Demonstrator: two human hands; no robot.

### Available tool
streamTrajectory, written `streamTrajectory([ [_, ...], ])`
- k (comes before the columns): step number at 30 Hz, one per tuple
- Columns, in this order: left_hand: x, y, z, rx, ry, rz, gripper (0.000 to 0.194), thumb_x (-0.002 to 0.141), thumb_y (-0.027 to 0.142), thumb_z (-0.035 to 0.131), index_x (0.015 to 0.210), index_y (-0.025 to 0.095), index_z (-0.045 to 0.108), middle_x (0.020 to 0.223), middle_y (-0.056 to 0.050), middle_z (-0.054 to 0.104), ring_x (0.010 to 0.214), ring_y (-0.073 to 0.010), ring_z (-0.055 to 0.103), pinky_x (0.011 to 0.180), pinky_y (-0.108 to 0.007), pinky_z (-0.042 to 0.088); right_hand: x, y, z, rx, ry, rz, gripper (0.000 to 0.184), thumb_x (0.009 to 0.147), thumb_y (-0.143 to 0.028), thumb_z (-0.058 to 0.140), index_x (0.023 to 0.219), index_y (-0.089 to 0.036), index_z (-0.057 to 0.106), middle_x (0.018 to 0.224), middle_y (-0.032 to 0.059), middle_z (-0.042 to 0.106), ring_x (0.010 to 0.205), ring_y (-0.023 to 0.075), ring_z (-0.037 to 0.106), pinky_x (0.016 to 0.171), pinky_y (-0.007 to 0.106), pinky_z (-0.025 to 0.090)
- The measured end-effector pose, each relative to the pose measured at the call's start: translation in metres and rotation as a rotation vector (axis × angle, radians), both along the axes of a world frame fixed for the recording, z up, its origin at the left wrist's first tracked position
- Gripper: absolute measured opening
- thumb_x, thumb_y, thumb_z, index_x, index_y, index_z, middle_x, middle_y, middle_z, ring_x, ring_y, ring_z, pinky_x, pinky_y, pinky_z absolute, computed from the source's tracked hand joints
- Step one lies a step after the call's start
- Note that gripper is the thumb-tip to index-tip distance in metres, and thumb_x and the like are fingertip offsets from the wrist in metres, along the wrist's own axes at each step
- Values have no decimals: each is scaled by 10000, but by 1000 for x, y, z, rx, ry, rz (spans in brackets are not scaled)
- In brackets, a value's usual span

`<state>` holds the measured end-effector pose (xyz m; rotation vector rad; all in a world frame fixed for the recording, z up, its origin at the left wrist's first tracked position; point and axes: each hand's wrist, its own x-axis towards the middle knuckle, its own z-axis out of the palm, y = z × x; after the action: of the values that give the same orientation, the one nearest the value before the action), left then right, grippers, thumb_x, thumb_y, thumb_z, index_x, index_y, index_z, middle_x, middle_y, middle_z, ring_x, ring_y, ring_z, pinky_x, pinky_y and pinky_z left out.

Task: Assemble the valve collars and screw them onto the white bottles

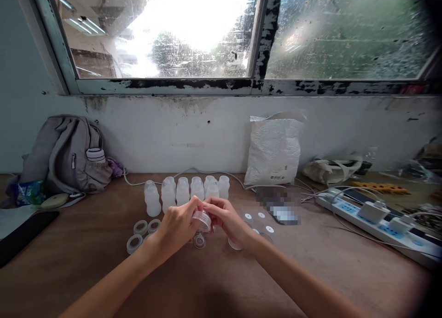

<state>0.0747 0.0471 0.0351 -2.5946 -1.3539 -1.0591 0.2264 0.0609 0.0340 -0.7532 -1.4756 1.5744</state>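
My left hand (177,223) is closed around a translucent bottle collar ring (203,221), holding it tilted above the table. Against the ring's far side, the fingers of my right hand (224,214) are pinched together; what lies between them is hidden. A clear silicone teat (199,241) lies just below the ring. Left of my hands are several loose collar rings (141,227), partly covered by my left wrist. Several frosted baby bottles (153,200) stand upright behind my hands. By my right wrist are small white discs (269,229) and a clear round cap (235,245), partly hidden.
A white plastic mailer bag (274,147) leans on the wall, with a pixelated phone-like object (281,209) before it. A power strip (376,226) with plugs and cables runs along the right. At left are a grey backpack (69,156) and a black flat object (27,237).
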Motion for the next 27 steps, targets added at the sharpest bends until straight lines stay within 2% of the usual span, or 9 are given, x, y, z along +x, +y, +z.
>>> streamTrajectory([
  [4, 3, -5, 4, -121, -59, -42, 72, 777, 212, 375, 843, 208, 404, 553, 62, 457, 432, -85, 415, 464, -183, 293, 9, 5, 8, 81, -79, -88, 291, 706, -424, 567, 656, -144, 500, 507, -38, 480, 393, 67, 448, 366, 187, 337],
  [8, 4, -13, 15, -377, -125, -163, 180, 788, 263, 381, 956, 203, 402, 583, 50, 492, 487, -100, 452, 505, -200, 342, 17, 12, 13, 121, -158, -177, 305, 679, -428, 595, 625, -143, 501, 484, -61, 436, 361, 39, 384, 345, 173, 277],
  [12, 3, -11, 20, -706, -327, -241, 242, 806, 389, 363, 916, 183, 423, 719, 1, 554, 565, -98, 480, 504, -197, 378, 16, 13, 11, 195, -242, -136, 306, 666, -429, 607, 620, -142, 510, 469, -61, 442, 362, 39, 370, 349, 174, 269],
  [15, 2, -5, 17, -925, -413, -285, 302, 749, 415, 465, 928, 174, 436, 801, -25, 568, 602, -103, 494, 481, -189, 394, 12, 10, 5, 231, -273, -89, 318, 673, -447, 594, 628, -144, 510, 441, -59, 444, 372, 54, 399, 362, 177, 301],
  [17, 1, -2, 14, -985, -425, -292, 307, 724, 381, 503, 949, 177, 462, 837, -29, 566, 617, -103, 499, 481, -188, 400, 11, 9, 4, 245, -290, -69, 323, 681, -459, 579, 645, -144, 515, 457, -51, 464, 381, 62, 422, 372, 183, 330],
  [19, 1, 0, 11, -979, -427, -279, 302, 715, 357, 504, 955, 173, 497, 856, -36, 564, 652, -115, 513, 491, -191, 405, 12, 10, 5, 268, -317, -71, 324, 708, -467, 542, 670, -146, 525, 493, -37, 490, 397, 73, 448, 385, 193, 355],
  [21, 0, 1, 11, -935, -412, -247, 309, 697, 353, 517, 943, 165, 522, 846, -40, 566, 683, -130, 525, 507, -197, 412, 18, 15, 7, 345, -363, -170, 315, 747, -458, 489, 694, -151, 533, 542, -20, 514, 423, 85, 470, 406, 204, 371],
  [25, -2, 1, 14, -848, -417, -249, 245, 692, 306, 513, 897, 171, 525, 860, -33, 568, 694, -123, 524, 541, -199, 421, 42, 43, 1, 637, -585, -684, 202, 776, -349, 464, 771, -170, 557, 674, 17, 561, 559, 117, 507, 552, 242, 402],
  [27, -2, 0, 17, -838, -457, -289, 205, 703, 280, 496, 878, 175, 519, 890, -33, 561, 716, -120, 522, 542, -192, 421, 57, 62, -7, 668, -726, -803, 170, 761, -275, 474, 867, -173, 558, 733, 33, 566, 614, 135, 516, 610, 263, 402],
])
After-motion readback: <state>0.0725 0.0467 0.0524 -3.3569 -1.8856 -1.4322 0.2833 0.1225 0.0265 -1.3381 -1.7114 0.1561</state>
